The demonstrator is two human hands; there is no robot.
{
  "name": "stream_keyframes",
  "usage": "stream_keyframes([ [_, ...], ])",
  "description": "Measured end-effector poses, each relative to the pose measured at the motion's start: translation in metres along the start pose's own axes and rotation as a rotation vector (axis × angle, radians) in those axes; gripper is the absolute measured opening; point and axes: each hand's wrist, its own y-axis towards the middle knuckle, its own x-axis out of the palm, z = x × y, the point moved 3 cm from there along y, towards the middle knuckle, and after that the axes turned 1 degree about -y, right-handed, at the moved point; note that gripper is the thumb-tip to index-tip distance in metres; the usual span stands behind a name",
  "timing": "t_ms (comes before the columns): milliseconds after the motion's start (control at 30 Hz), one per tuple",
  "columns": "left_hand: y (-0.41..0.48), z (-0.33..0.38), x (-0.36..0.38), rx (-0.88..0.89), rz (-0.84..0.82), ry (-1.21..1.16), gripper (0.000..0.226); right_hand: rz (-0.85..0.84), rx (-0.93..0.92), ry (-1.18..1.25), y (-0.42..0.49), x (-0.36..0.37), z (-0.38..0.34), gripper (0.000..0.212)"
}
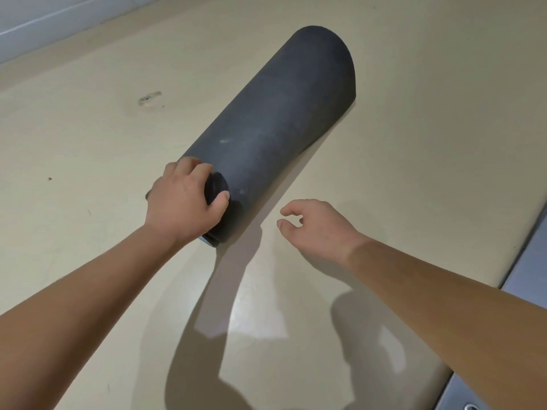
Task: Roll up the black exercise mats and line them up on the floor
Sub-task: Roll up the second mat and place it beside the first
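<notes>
A black exercise mat (275, 122), fully rolled into a thick tube, lies on the beige floor and runs from the lower middle up to the upper right. My left hand (183, 199) grips the near end of the roll, with the fingers over the top and the thumb on the side. My right hand (316, 224) hovers just right of that near end. Its fingers are loosely curled and hold nothing, and it does not touch the mat.
The beige floor (88, 137) spreads all around the roll, with a scuff mark (149, 98) at the upper left. A pale wall base (35, 22) runs along the top left. A grey metal strip (527, 270) borders the floor at the right edge.
</notes>
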Motion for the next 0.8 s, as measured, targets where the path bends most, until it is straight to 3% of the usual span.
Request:
stream_keyframes([
  [67, -0.019, 0.023, 0.009, 0.109, 0.007, -0.086, 0.04, -0.023, -0.006, -0.074, -0.005, -0.001, 0.004, 0.038],
  [200, -0.059, 0.088, 0.059, 0.342, -0.213, -0.216, 0.046, -0.076, 0.04, -0.237, -0.035, -0.015, 0.043, 0.041],
  [467, -0.149, 0.286, 0.153, 0.738, -0.534, -0.305, 0.048, -0.014, 0.351, -0.255, -0.184, -0.061, 0.22, 0.031],
  [600, -0.213, 0.375, 0.187, 0.986, -0.689, -0.196, 0.04, 0.023, 0.449, -0.249, -0.265, -0.073, 0.279, 0.034],
  [700, -0.262, 0.402, 0.214, 1.222, -0.713, 0.077, 0.073, -0.008, 0.475, -0.235, -0.319, -0.066, 0.303, 0.035],
  [800, -0.283, 0.419, 0.22, 1.337, -0.641, 0.311, 0.108, -0.028, 0.521, -0.192, -0.369, -0.053, 0.326, 0.033],
])
